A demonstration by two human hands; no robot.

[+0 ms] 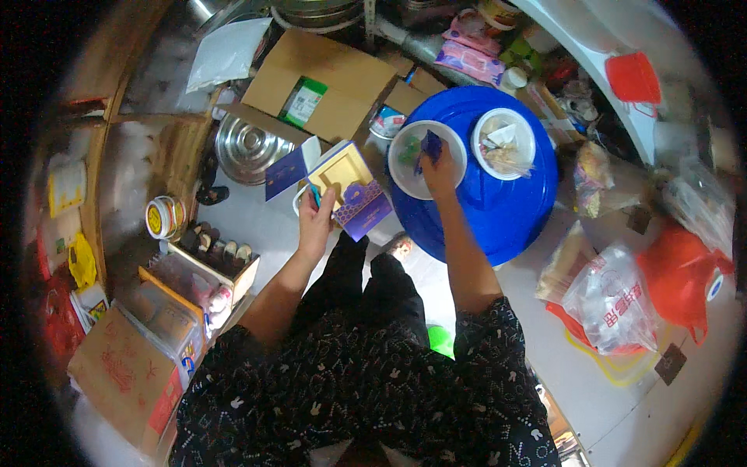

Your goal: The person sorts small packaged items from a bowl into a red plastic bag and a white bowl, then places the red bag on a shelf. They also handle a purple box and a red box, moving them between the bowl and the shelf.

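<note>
My left hand (316, 217) grips an opened purple presentation box (366, 211) by its left side. The lid flap stands folded out, and a recess shows in the gold-coloured insert. A small teal object (316, 196) is also in that hand; its kind is unclear. My right hand (442, 169) holds a dark purple-blue packet (431, 146), dipped over the mouth of a white plastic tub (399, 180). Something green lies blurred inside the tub. It stands on a big round blue plastic lid (484, 227), beside a second white tub (480, 157) holding scraps and thin sticks.
Behind the purple box stand a large cardboard carton (344, 70) and a round steel lid (252, 146). At left are a shoe rack (248, 274), a plastic bin (169, 309) and another carton (125, 368). Plastic bags (613, 300) and a red bag (671, 274) lie on the right.
</note>
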